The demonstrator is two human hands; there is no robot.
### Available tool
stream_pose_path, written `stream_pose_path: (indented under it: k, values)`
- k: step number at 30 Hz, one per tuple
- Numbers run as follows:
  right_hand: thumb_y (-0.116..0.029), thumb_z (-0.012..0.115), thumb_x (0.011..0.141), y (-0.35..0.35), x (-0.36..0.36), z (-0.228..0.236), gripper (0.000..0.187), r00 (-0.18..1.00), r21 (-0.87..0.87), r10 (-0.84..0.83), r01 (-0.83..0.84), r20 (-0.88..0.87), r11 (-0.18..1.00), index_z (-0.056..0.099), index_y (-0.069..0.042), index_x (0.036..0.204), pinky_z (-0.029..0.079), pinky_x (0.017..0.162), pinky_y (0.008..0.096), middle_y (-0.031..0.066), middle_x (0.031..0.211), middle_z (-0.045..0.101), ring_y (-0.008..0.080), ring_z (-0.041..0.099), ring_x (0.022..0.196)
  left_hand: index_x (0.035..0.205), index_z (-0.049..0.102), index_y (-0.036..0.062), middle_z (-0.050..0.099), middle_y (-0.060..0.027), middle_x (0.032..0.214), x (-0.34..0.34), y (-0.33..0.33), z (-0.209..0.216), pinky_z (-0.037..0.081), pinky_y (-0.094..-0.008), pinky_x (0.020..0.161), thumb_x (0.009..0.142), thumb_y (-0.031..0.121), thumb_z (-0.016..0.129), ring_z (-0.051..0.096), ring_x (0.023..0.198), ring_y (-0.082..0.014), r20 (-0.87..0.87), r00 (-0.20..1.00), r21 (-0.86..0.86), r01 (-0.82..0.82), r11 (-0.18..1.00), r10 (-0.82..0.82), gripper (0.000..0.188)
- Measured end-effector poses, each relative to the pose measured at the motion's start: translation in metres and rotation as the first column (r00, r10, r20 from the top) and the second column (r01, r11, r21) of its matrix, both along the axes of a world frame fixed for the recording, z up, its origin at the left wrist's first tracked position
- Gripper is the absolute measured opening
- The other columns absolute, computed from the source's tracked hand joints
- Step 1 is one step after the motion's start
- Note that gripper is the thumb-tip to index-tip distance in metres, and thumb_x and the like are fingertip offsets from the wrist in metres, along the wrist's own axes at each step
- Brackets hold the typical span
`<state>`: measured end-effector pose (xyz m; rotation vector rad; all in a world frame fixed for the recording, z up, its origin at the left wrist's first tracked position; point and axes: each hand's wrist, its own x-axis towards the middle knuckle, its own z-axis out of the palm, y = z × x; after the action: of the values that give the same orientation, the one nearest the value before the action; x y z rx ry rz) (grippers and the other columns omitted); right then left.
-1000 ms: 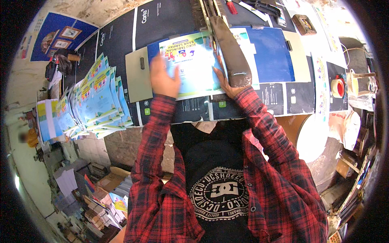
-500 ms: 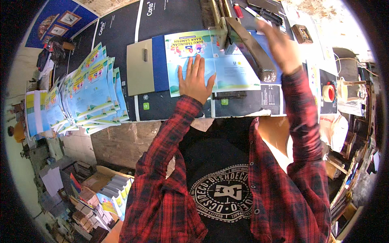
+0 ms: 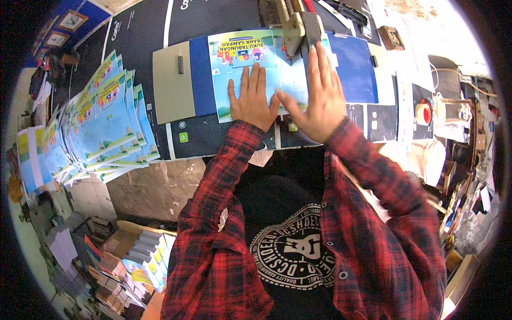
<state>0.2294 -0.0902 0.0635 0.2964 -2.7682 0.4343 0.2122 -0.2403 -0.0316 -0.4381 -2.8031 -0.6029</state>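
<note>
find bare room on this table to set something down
Widest: black tabletop beyond the left tan board and the sheet, left of the metal bar. A slim strip shows between that board and the front edge. Crowded: the left end, under fanned booklets, and the middle, where the left hand lies on the sheet, the right hand near the bar.

Sleeves are red and black plaid, the sheet mostly light blue.

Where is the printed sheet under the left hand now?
In the head view, the light-blue printed sheet lies upper centre, the left hand on its lower part and the blue panel showing along its left edge.
</note>
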Motion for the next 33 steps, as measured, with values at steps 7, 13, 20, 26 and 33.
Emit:
stream_pose_path:
  k: [7,13,20,26,33]
  values:
    - [-0.040,0.067,0.081,-0.003,-0.002,-0.006,0.096,0.998,-0.108,0.053,-0.055,-0.019,0.993,0.021,0.010,0.148,0.030,0.113,0.0521,0.0323,0.154,0.021,0.0496,0.030,0.139,0.144,0.043,0.0038,0.037,-0.0102,0.154,-0.004,-0.004,-0.007,0.013,-0.0575,0.115,0.089,0.044,0.051,0.028,0.145,-0.0277,-0.009,1.000,-0.055,-0.012,0.998,0.012,0.068]
    - [-0.037,0.046,0.099,0.062,-0.076,0.110,0.046,0.810,-0.398,0.565,-0.472,0.155,0.787,0.055,-0.012,0.137,0.049,0.094,0.0356,0.0242,0.124,0.061,0.0348,0.064,0.106,0.143,0.044,0.0046,0.038,-0.0098,0.154,-0.004,-0.006,0.001,0.016,-0.0569,0.115,0.092,0.048,0.051,0.031,0.144,-0.0277,-0.029,0.999,-0.094,-0.032,0.995,0.029,0.067]
    - [-0.055,0.052,0.095,0.178,-0.066,-0.052,0.061,0.876,-0.524,-0.093,0.365,0.474,0.769,0.066,0.000,0.117,0.048,0.075,0.0295,0.0123,0.098,0.069,0.0152,0.060,0.083,0.144,0.042,0.0037,0.035,-0.0108,0.155,-0.004,-0.006,-0.004,0.015,-0.0582,0.115,0.091,0.044,0.053,0.031,0.144,-0.0295,-0.020,1.000,-0.026,-0.002,1.000,0.001,0.068]
    - [-0.042,0.057,0.095,0.143,-0.038,-0.095,0.049,0.908,-0.849,0.101,0.334,0.406,0.410,0.056,-0.007,0.130,0.048,0.082,0.0290,0.0056,0.113,0.064,0.0127,0.059,0.097,0.144,0.043,0.0035,0.034,-0.0098,0.155,-0.001,-0.015,-0.006,0.016,-0.0581,0.115,0.091,0.043,0.052,0.030,0.144,-0.0295,-0.028,0.999,-0.019,-0.031,0.999,0.031,0.066]
    - [-0.049,0.045,0.098,0.113,-0.048,-0.094,0.054,0.821,-0.801,0.122,0.495,0.558,0.336,0.052,-0.015,0.139,0.038,0.092,0.0330,0.0074,0.127,0.063,0.0166,0.054,0.112,0.142,0.045,0.0043,0.035,-0.0093,0.154,-0.003,-0.055,-0.003,0.017,-0.0586,0.115,0.093,0.043,0.051,0.031,0.143,-0.0297,-0.013,0.999,-0.047,-0.054,0.997,0.053,0.062]
